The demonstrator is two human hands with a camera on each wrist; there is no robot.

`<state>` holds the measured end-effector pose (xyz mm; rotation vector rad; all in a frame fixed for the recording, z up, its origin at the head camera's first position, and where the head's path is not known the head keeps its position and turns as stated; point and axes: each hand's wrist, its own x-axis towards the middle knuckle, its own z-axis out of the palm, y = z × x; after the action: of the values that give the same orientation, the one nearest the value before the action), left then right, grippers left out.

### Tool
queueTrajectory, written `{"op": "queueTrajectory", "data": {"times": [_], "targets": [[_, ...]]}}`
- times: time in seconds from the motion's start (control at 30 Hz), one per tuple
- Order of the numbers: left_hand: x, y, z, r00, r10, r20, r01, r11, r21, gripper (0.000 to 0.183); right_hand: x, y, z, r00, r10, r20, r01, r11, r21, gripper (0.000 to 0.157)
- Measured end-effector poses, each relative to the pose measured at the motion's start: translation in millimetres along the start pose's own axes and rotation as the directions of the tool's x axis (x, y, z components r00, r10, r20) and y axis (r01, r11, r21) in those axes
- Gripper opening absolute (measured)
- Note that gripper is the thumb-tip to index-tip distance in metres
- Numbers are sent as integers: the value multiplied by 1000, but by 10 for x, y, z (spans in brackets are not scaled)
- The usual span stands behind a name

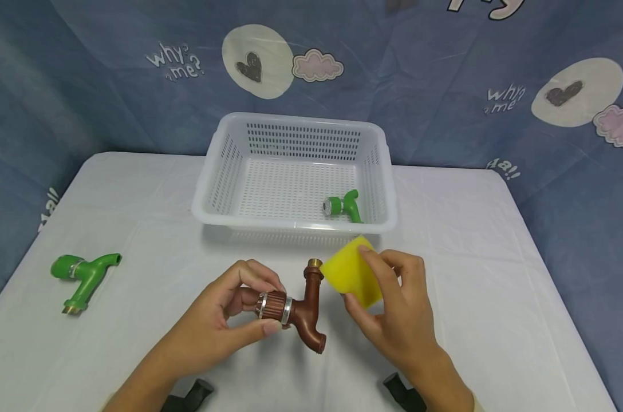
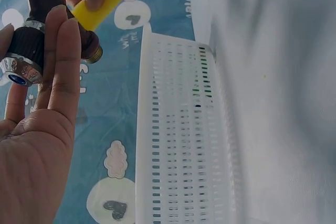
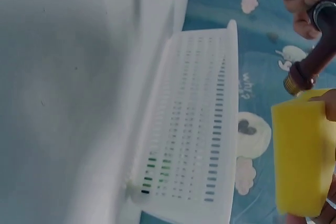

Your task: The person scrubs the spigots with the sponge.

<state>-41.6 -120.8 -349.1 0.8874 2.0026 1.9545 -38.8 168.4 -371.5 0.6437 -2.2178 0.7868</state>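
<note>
Brown tap [image 1: 305,313]: body looks smooth, glossy; knob [image 1: 276,306] ridged; bands [image 1: 288,311] shiny metal; threaded end [image 1: 315,262] brass-like. Yellow sponge [image 1: 350,273]: matt, foam-like. Basket [image 1: 291,224]: white plastic, perforated, slight sheen. Left green tap [image 1: 89,276]: glossy. Tabletop [image 1: 471,257]: matt white cloth, lightly creased. Far backdrop [image 1: 420,114]: printed cloth, wrinkled.

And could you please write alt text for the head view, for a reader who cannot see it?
A person's left grip holds a brown tap by its knob while the right grip holds a yellow sponge beside it. Beyond, a white basket contains a green tap; another green tap lies on the white tablecloth at left.
</note>
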Motion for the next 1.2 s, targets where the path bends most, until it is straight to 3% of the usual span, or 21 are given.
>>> {"op": "queueTrajectory", "data": {"times": [0.17, 0.37, 0.53, 0.67, 0.8, 0.97, 1.2], "targets": [[-2, 10, -7, 1000, -6, -27, 6, 1000, 4, 41, 25, -17, -33, 999, 2, -44, -1, 1000, 27, 52], [-10, 28, -1, 997, -56, -61, 55, 998, -19, 41, 7, -91, 8, 996, -79, -44, 83, 989, 121, 51], [-10, 11, 0, 999, -47, -14, 46, 998, -36, 41, -14, -21, 56, 999, -40, -4, 40, 997, 64, 53], [-14, -1, -8, 1000, -6, -25, 6, 1000, -21, 43, -11, 30, 35, 1000, 1, -21, 0, 999, 33, 54], [-14, -1, -16, 998, 36, -50, -37, 999, -8, 43, 5, 1, 11, 997, -35, -62, 40, 997, 69, 53], [-13, 15, -15, 998, 29, -57, -30, 999, -17, 42, 4, -57, 27, 995, -89, -51, 94, 990, 104, 52], [-11, 11, -15, 999, 19, -45, -21, 999, -38, 42, -25, 6, 48, 1000, 4, -5, -4, 1000, 5, 55]]}}
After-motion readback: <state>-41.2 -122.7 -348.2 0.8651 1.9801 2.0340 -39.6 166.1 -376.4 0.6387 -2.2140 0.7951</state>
